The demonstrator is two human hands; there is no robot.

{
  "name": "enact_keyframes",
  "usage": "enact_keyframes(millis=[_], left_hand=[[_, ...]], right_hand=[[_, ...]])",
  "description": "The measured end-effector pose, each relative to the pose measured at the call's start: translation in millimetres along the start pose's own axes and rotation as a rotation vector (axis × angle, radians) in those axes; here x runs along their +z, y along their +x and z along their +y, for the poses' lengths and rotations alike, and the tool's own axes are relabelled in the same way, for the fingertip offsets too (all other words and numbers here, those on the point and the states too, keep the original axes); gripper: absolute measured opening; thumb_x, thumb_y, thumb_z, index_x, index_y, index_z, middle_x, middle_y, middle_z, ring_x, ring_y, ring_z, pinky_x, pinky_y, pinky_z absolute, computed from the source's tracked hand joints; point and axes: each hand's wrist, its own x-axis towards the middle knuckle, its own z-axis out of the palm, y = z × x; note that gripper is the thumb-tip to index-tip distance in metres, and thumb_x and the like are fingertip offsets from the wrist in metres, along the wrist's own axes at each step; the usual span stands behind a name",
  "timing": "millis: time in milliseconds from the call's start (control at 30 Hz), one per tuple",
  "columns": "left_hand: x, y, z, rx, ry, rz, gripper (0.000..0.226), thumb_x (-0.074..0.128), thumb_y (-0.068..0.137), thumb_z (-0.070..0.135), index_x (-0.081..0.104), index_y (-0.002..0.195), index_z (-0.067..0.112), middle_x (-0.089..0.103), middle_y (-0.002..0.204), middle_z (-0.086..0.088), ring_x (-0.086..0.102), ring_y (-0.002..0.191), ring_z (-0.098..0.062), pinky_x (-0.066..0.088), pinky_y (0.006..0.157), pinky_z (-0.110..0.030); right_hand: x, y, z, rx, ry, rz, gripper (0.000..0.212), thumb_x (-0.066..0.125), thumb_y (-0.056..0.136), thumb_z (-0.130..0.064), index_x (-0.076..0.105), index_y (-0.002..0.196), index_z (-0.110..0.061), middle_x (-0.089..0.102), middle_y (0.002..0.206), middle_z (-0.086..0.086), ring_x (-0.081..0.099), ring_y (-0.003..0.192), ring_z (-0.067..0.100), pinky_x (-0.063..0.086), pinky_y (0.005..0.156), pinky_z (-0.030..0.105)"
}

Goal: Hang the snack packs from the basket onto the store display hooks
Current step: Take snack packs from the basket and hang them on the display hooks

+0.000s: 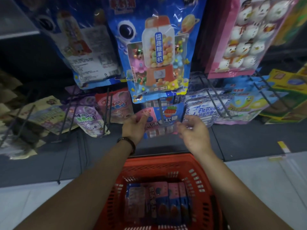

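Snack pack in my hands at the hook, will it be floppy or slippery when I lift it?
Probably floppy: the snack pack is a thin film bag, and the left hand and right hand hold it by opposite edges. Likely slippery, as the film looks glossy. Probably light, since only small wrapped pieces show through its clear lower part.

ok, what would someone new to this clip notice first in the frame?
The big blue gumball-machine candy bag hanging top centre dominates, with the pink snowman bag beside it at upper right. Below it, mid-frame, the left hand and right hand hold a pink-and-blue snack pack by its side edges. At the bottom, the red basket has more packs standing in it.
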Motion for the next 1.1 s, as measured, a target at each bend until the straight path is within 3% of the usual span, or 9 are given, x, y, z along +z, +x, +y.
enact_keyframes(millis=[133,300,500,633,733,867,967,1033,1100], left_hand=[[-0.5,16.1,3.1,-0.012,0.022,0.026,0.031,0.073,0.086,0.064,0.082,0.083,0.034,0.081,0.090,0.000,0.077,0.100,-0.034,0.064,0.092,-0.056],[-7.0,27.2,-10.7,0.055,0.060,-0.008,0.040,0.070,0.077,0.072,0.077,0.094,0.036,0.080,0.090,0.000,0.077,0.085,-0.036,0.064,0.080,-0.061],[-29.3,-37.9,-7.4,-0.154,-0.002,-0.074,0.046,0.082,0.082,0.046,0.066,0.094,0.005,0.065,0.080,-0.010,0.061,0.062,-0.024,0.052,0.056,-0.033],[-64.0,-94.5,-35.5,-0.155,0.434,-0.424,0.006,0.069,0.103,0.027,0.068,0.098,0.024,0.072,0.093,0.002,0.072,0.077,-0.015,0.057,0.062,-0.027],[-87.7,-120.1,-54.4,0.054,0.902,-0.655,0.014,0.068,0.102,0.040,0.073,0.109,0.029,0.076,0.109,0.011,0.071,0.103,-0.009,0.057,0.092,-0.032],[-81.2,-132.9,-51.4,0.031,1.239,-0.972,0.034,0.056,0.107,0.043,0.069,0.131,0.022,0.071,0.134,-0.004,0.065,0.124,-0.024,0.047,0.098,-0.030],[-69.8,-120.1,-58.6,0.031,1.276,-1.066,0.038,0.053,0.109,0.042,0.068,0.136,0.021,0.067,0.143,-0.007,0.063,0.129,-0.028,0.048,0.106,-0.033],[-68.0,-109.8,-65.1,0.060,1.194,-1.030,0.036,0.056,0.108,0.045,0.069,0.129,0.019,0.071,0.135,-0.007,0.066,0.121,-0.028,0.053,0.102,-0.037],[-69.2,-100.6,-68.2,0.062,1.216,-1.027,0.039,0.054,0.108,0.047,0.069,0.129,0.017,0.071,0.131,-0.007,0.067,0.118,-0.029,0.053,0.100,-0.038]], right_hand=[[0.3,-6.1,6.2,0.023,-0.132,-0.113,0.036,0.070,0.070,-0.062,0.072,0.097,-0.037,0.079,0.088,-0.003,0.079,0.084,0.025,0.064,0.087,0.051],[-4.3,-11.2,21.5,0.151,-0.289,-0.289,0.017,0.073,0.089,-0.037,0.076,0.094,-0.020,0.079,0.087,0.005,0.079,0.073,0.027,0.055,0.064,0.032],[-7.2,-21.0,38.3,0.176,-0.621,-0.451,0.033,0.067,0.099,-0.043,0.074,0.094,-0.012,0.081,0.089,0.011,0.080,0.079,0.029,0.060,0.074,0.038],[-0.3,-40.2,64.2,0.176,-0.839,-0.542,0.028,0.069,0.097,-0.046,0.074,0.091,-0.019,0.079,0.095,0.005,0.075,0.094,0.027,0.056,0.087,0.033],[6.3,-61.5,95.7,0.295,-0.836,-0.541,0.033,0.069,0.093,-0.049,0.080,0.095,-0.017,0.080,0.102,0.008,0.074,0.101,0.026,0.055,0.086,0.031],[25.4,-92.8,145.5,0.449,-0.871,-0.600,0.031,0.062,0.104,-0.028,0.077,0.118,-0.005,0.075,0.122,0.022,0.072,0.108,0.027,0.047,0.081,0.028],[43.0,-118.1,187.1,0.572,-0.770,-0.527,0.038,0.072,0.097,-0.024,0.070,0.131,-0.007,0.072,0.128,0.015,0.069,0.121,0.031,0.049,0.084,0.025],[56.5,-133.4,220.9,0.609,-0.693,-0.462,0.054,0.080,0.086,-0.034,0.066,0.135,-0.016,0.071,0.126,0.007,0.069,0.119,0.029,0.053,0.088,0.028],[70.3,-141.1,247.7,0.656,-0.671,-0.434,0.047,0.072,0.095,-0.034,0.062,0.136,-0.015,0.071,0.116,0.007,0.070,0.105,0.028,0.058,0.083,0.032]])
